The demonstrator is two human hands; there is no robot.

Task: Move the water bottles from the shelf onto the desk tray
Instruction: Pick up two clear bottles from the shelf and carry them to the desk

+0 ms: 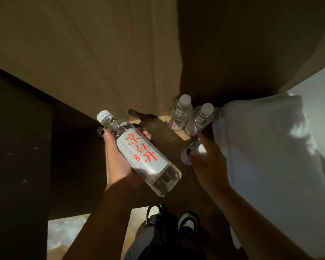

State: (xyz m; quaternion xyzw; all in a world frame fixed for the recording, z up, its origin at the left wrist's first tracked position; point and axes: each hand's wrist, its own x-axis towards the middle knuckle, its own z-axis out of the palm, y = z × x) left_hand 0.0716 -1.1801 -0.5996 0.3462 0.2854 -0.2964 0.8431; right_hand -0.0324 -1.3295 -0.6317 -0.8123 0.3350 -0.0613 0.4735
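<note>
Our left hand (118, 156) grasps 1 clear plastic bottle with red letters (139, 152); our right hand (208, 162) seems to grip another clear bottle (192, 152). 2 white-capped bottles (180, 113) stand on the shelf (158, 126).

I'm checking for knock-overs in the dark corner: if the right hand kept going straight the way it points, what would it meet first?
The right hand, already holding a bottle, points up-frame toward the corner. First in line looks to be the nearer standing bottle, just ahead of its fingertips; depth is hard to judge in this dim view.
</note>
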